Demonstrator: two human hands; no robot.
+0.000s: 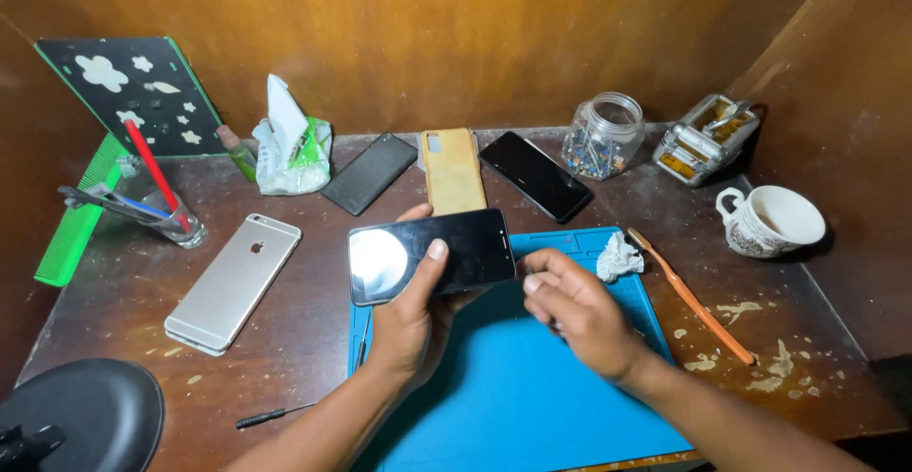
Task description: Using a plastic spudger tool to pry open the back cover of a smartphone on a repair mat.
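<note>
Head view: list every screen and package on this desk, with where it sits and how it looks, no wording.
Black phone: held in the left hand, dark glossy screen with glare.
Second black phone: rear centre, screen up, dark.
Dark phone: rear, left of the tan case, matte.
Silver phone: left, back side up, no screen showing.
Tissue pack: rear left, green and white, one white sheet sticking up.

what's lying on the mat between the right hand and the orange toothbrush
A crumpled white tissue wad lies on the blue mat, between the right hand and the orange toothbrush, as the head view shows.
</note>
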